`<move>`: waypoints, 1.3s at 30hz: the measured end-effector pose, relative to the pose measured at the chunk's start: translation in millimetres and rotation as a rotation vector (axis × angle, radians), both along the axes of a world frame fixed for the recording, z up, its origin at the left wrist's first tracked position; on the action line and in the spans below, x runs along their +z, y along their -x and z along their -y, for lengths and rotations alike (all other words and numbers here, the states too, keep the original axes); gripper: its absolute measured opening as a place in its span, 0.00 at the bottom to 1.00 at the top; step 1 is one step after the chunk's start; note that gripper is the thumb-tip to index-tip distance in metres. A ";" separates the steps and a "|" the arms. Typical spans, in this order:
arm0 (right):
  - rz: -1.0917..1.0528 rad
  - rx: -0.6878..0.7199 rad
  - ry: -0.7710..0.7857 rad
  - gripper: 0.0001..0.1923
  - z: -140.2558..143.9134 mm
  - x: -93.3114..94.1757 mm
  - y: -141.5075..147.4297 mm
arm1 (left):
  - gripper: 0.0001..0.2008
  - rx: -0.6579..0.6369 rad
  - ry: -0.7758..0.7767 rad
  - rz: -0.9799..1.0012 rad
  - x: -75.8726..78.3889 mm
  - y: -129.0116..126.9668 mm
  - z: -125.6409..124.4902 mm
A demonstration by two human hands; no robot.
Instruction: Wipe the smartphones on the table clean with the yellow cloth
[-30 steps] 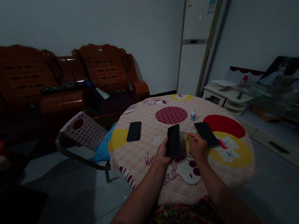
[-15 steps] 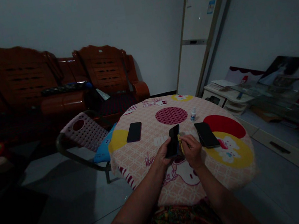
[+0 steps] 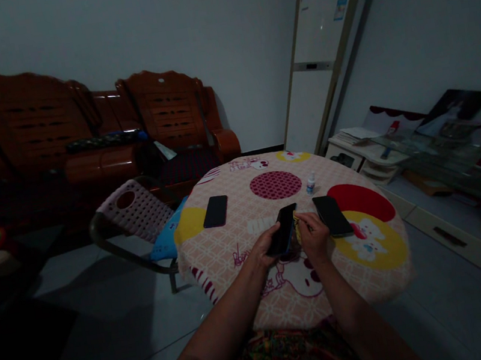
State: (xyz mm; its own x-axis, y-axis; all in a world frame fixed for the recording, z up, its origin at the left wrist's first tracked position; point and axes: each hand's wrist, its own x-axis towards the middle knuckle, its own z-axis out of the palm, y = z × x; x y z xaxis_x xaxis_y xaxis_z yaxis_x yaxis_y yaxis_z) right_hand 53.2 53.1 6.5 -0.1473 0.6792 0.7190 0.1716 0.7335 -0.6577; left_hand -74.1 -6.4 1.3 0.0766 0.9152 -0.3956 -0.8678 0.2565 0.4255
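Observation:
Above the near part of the table, my left hand (image 3: 264, 248) is wrapped round a dark smartphone (image 3: 283, 231), held tilted with its screen up. My right hand (image 3: 313, 234) pinches a small yellow-and-dark piece (image 3: 297, 226), perhaps a cloth, against the phone's right edge. The fingers partly hide this piece. A second phone (image 3: 332, 216) lies flat on the table just right of my right hand. Another phone (image 3: 215, 211) with a reddish edge lies farther left. Beyond my hands stands a small clear bottle (image 3: 310, 183) with a blue label.
A patterned cloth covers the round table (image 3: 242, 189). At its left stands a woven chair (image 3: 137, 217) with a blue packet (image 3: 169, 234) on it. Behind are a wooden sofa (image 3: 165, 109) and a tall air conditioner (image 3: 309, 65). A low cabinet (image 3: 440, 227) runs along the right.
The phone in my left hand has turned slightly, its top end moving right and a little down. My right hand and the yellow piece have shifted slightly right with it.

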 end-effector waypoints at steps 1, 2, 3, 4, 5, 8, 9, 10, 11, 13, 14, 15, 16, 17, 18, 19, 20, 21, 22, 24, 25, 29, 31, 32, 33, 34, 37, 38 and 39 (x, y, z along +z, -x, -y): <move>-0.003 0.013 0.008 0.14 1.5 -0.3 0.3 | 0.13 0.003 -0.006 0.006 -1.1 0.8 -0.5; -0.004 0.030 0.014 0.14 3.3 -0.4 0.8 | 0.13 0.009 -0.013 0.013 -1.7 1.5 -0.8; -0.003 0.049 0.016 0.14 5.3 -0.4 1.4 | 0.13 0.019 -0.017 0.018 -1.8 2.2 -1.1; -0.001 0.068 0.013 0.14 7.2 -0.2 2.1 | 0.13 0.028 -0.019 0.021 -1.4 2.8 -1.2; 0.000 0.084 0.008 0.13 8.9 0.2 2.8 | 0.13 0.037 -0.017 0.021 -0.6 3.2 -1.3; -0.007 0.095 0.001 0.13 11.0 1.3 4.2 | 0.14 0.047 0.004 0.019 2.4 3.5 -1.2; -0.012 0.089 0.008 0.13 10.6 1.6 4.3 | 0.14 0.048 0.007 0.019 2.9 3.2 -1.3; -0.018 0.082 0.023 0.13 9.6 1.7 4.0 | 0.14 0.047 0.009 0.017 2.9 2.9 -1.4; -0.027 0.072 0.043 0.13 8.4 1.7 3.5 | 0.14 0.043 0.010 0.009 2.2 2.7 -1.5; -0.052 0.054 0.091 0.12 5.3 1.5 2.0 | 0.13 0.019 0.011 -0.015 -0.8 2.4 -2.2; -0.064 0.045 0.115 0.12 3.9 1.2 1.2 | 0.13 0.004 0.011 -0.027 -3.0 2.5 -2.6; -0.072 0.037 0.139 0.12 2.6 1.0 0.5 | 0.13 -0.010 0.008 -0.034 -5.4 2.8 -3.2; -0.077 0.033 0.159 0.12 1.7 0.7 0.0 | 0.13 -0.017 0.000 -0.036 -7.8 3.1 -3.8; -0.078 0.036 0.177 0.11 1.1 0.4 -0.3 | 0.13 -0.016 -0.009 -0.034 -9.8 3.5 -4.3; -0.079 0.044 0.190 0.11 0.8 0.2 -0.5 | 0.13 -0.010 -0.018 -0.030 -11.2 3.8 -4.8; -0.080 0.053 0.199 0.11 0.7 0.1 -0.5 | 0.12 -0.003 -0.023 -0.025 -11.8 4.0 -5.0; -0.081 0.064 0.205 0.11 0.8 0.0 -0.4 | 0.12 0.002 -0.023 -0.022 -11.5 4.1 -4.9; -0.081 0.074 0.208 0.11 0.8 0.1 -0.4 | 0.12 0.005 -0.018 -0.021 -10.5 4.0 -4.6; -0.083 0.079 0.210 0.11 0.7 0.2 -0.5 | 0.12 0.004 -0.010 -0.022 -8.9 3.7 -4.0; -0.090 0.071 0.222 0.11 0.1 0.4 -1.1 | 0.13 -0.004 0.005 -0.026 -5.0 2.9 -2.3; -0.095 0.062 0.232 0.11 -0.5 0.5 -1.6 | 0.13 -0.008 0.007 -0.027 -3.2 2.4 -1.5; -0.088 0.064 0.263 0.12 -1.9 -0.6 -2.8 | 0.13 -0.017 -0.008 -0.034 -0.6 1.6 0.2; -0.084 0.083 0.258 0.11 -1.2 -1.5 -2.1 | 0.13 0.007 -0.008 -0.037 -1.1 1.7 -0.3; -0.084 0.091 0.249 0.11 -0.4 -1.8 -1.4 | 0.13 0.025 -0.003 -0.036 -1.4 1.8 -0.9; -0.084 0.099 0.236 0.11 0.6 -2.0 -0.6 | 0.12 0.043 0.004 -0.033 -1.7 1.9 -1.5; -0.083 0.107 0.222 0.11 1.8 -1.9 0.1 | 0.12 0.059 0.011 -0.028 -2.0 2.0 -2.2; -0.076 0.124 0.198 0.11 5.1 -0.2 1.6 | 0.13 0.076 0.023 -0.015 -2.9 2.0 -4.3; -0.078 0.122 0.199 0.11 5.9 0.6 1.8 | 0.13 0.072 0.021 -0.011 -3.3 2.0 -4.7; -0.081 0.115 0.204 0.11 6.2 1.2 1.7 | 0.14 0.067 0.016 -0.008 -3.6 1.9 -4.9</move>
State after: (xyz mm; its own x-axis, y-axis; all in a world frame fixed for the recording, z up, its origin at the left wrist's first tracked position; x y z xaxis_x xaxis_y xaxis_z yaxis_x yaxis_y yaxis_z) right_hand 51.5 46.9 7.7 -0.1795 0.7936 0.5813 0.0353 0.5958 -0.8024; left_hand -76.0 -1.6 -2.3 0.0119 0.9116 -0.4108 -0.8799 0.2048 0.4288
